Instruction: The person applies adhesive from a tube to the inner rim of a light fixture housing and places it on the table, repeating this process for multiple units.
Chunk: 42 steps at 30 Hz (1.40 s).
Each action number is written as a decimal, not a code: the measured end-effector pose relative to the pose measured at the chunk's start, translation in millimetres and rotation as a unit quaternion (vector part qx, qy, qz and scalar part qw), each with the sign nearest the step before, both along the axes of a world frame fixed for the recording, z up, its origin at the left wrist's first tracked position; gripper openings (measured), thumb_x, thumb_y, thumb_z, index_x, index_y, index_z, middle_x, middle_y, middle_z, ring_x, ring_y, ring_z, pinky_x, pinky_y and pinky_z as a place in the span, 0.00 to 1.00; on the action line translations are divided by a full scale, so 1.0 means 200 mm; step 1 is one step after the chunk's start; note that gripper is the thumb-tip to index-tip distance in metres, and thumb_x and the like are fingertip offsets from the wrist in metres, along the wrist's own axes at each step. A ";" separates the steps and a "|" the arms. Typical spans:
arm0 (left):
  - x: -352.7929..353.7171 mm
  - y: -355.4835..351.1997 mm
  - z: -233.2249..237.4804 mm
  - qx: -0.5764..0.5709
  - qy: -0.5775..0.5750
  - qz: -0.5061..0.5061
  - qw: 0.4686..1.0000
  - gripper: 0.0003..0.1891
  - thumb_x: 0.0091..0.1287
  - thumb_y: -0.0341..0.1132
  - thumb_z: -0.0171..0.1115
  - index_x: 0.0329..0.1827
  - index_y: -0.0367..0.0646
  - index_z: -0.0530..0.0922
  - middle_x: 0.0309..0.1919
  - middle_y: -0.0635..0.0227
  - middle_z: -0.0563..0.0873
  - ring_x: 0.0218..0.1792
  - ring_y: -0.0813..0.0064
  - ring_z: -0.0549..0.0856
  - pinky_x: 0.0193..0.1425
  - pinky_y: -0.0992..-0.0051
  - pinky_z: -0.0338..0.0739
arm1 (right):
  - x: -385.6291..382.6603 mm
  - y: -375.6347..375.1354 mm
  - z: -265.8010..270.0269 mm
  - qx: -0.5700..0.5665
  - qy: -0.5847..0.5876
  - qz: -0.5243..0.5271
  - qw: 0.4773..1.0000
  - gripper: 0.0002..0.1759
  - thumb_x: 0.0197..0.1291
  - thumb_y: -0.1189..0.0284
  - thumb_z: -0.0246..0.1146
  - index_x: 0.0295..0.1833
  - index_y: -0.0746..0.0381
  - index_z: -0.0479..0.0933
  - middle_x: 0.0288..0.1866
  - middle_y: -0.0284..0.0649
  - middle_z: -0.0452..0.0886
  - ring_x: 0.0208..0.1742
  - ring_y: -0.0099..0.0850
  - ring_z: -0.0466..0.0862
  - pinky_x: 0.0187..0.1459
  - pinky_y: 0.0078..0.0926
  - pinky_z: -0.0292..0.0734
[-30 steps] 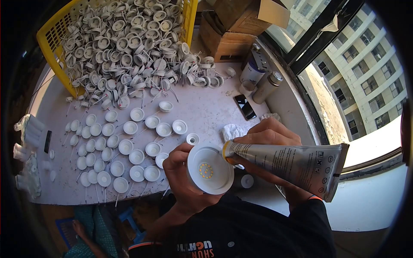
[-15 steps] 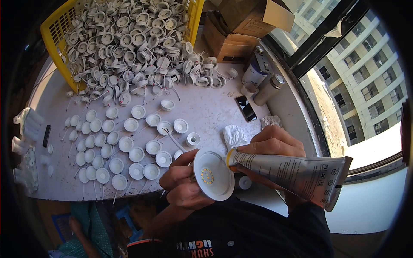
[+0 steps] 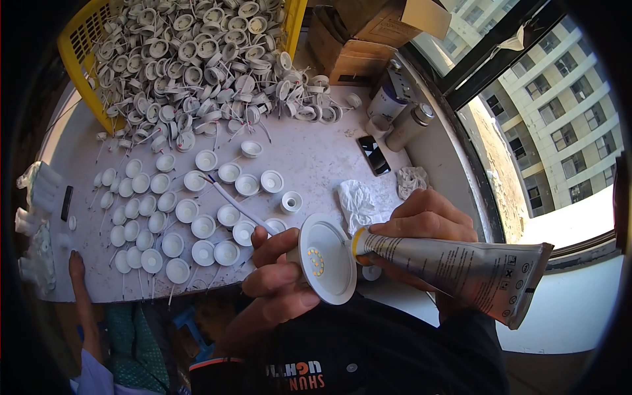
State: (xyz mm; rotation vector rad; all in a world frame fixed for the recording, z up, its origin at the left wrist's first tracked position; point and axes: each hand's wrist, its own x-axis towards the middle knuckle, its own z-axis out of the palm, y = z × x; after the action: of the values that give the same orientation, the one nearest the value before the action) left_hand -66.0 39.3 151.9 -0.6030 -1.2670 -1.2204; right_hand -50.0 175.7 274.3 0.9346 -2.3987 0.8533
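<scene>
- White, round, dish-shaped lamp housing tilts rightward, gripped in my left hand.
- Silver, yellow-collared squeeze tube is clasped in my right hand, long axis pointing left, its tip at the housing's right rim.

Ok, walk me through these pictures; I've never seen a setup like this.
There is no machine here, just someone working bare-handed. Every picture comes from one camera worn on that person's head, looking forward and down.

The left hand holds a white dished part with a ring of small yellow squares inside. The right hand grips a printed tube, its nozzle end close to the dish's rim.

On the table sit rows of small white cups, a heap of white parts spilling from a yellow basket, and a phone. Another person's hand shows at the left edge.
</scene>
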 end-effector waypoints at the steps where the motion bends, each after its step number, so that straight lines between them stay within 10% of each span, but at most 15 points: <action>1: 0.01 -0.01 -0.01 -0.001 0.000 -0.002 1.000 0.25 0.45 0.31 0.69 0.37 0.52 0.59 0.36 0.69 0.67 0.44 0.66 0.76 0.64 0.63 0.58 | 0.00 0.00 -0.01 0.002 0.017 0.016 1.000 0.14 0.33 0.69 0.72 0.30 0.60 0.78 0.22 0.33 0.72 0.22 0.23 0.74 0.20 0.17 0.69; 10: 0.09 -0.16 -0.07 -0.116 -0.101 -0.097 0.983 0.19 0.48 0.29 0.63 0.34 0.59 0.61 0.37 0.70 0.67 0.48 0.61 0.74 0.69 0.61 0.41 | 0.03 0.00 0.05 -0.017 -0.081 0.020 0.996 0.09 0.40 0.71 0.66 0.30 0.61 0.78 0.28 0.33 0.76 0.26 0.24 0.75 0.25 0.19 0.71; 16: -0.02 -0.04 0.03 0.015 -0.055 -0.028 0.998 0.25 0.44 0.34 0.70 0.41 0.56 0.62 0.40 0.73 0.66 0.46 0.71 0.75 0.62 0.64 0.59 | -0.04 0.01 -0.01 -0.099 -0.149 0.083 0.980 0.15 0.39 0.64 0.65 0.31 0.63 0.75 0.28 0.37 0.74 0.25 0.25 0.74 0.21 0.18 0.69; 18: -0.03 -0.10 0.11 0.152 -0.248 -0.255 0.922 0.27 0.48 0.39 0.67 0.47 0.46 0.62 0.44 0.66 0.67 0.47 0.71 0.73 0.57 0.66 0.64 | -0.09 -0.02 -0.04 -0.114 -0.148 0.121 0.975 0.17 0.37 0.62 0.66 0.30 0.63 0.74 0.26 0.39 0.72 0.23 0.25 0.74 0.19 0.18 0.68; 20: -0.06 -0.16 0.03 0.380 -0.318 -0.456 0.740 0.30 0.56 0.49 0.55 0.54 0.38 0.59 0.46 0.61 0.69 0.44 0.70 0.74 0.45 0.72 0.70 | -0.07 -0.08 -0.11 -0.405 -0.298 0.020 0.864 0.21 0.41 0.60 0.63 0.34 0.65 0.70 0.29 0.40 0.69 0.20 0.24 0.71 0.16 0.15 0.66; 22: -0.10 -0.30 0.03 0.436 -0.365 -0.559 0.603 0.26 0.61 0.54 0.44 0.51 0.40 0.64 0.39 0.63 0.74 0.38 0.72 0.76 0.38 0.74 0.71 | -0.12 -0.17 -0.14 -0.429 -0.352 0.056 0.830 0.22 0.44 0.59 0.60 0.38 0.66 0.66 0.31 0.40 0.66 0.18 0.22 0.69 0.13 0.13 0.64; 25: -0.13 -0.48 0.00 0.485 -0.382 -0.569 0.542 0.25 0.64 0.56 0.36 0.47 0.43 0.68 0.34 0.66 0.76 0.31 0.74 0.76 0.30 0.77 0.70 | -0.20 -0.32 -0.21 -0.473 -0.433 0.026 0.767 0.21 0.47 0.60 0.59 0.39 0.65 0.66 0.29 0.39 0.68 0.18 0.21 0.69 0.15 0.15 0.65; 34: -0.20 -1.37 -0.31 0.537 -0.440 -0.419 0.585 0.25 0.64 0.53 0.36 0.49 0.41 0.68 0.44 0.59 0.75 0.25 0.78 0.72 0.22 0.80 0.64 | -0.31 -0.76 -0.40 -0.519 -0.469 -0.023 0.714 0.20 0.46 0.66 0.62 0.42 0.65 0.67 0.30 0.37 0.73 0.24 0.23 0.73 0.21 0.18 0.70; 42: -0.16 -2.72 -0.93 0.496 -0.565 -0.083 0.654 0.26 0.60 0.60 0.42 0.44 0.46 0.71 0.31 0.70 0.76 0.27 0.79 0.74 0.23 0.78 0.64 | -0.36 -0.96 -0.53 -0.534 -0.432 -0.134 0.714 0.18 0.49 0.64 0.60 0.42 0.63 0.68 0.29 0.33 0.73 0.23 0.19 0.72 0.18 0.14 0.64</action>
State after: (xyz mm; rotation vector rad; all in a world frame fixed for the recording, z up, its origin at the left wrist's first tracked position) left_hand -98.2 -503.9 -33.8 1.0763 -1.1721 -2.3088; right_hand -121.7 -15.9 169.1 -0.3830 -1.8554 2.5064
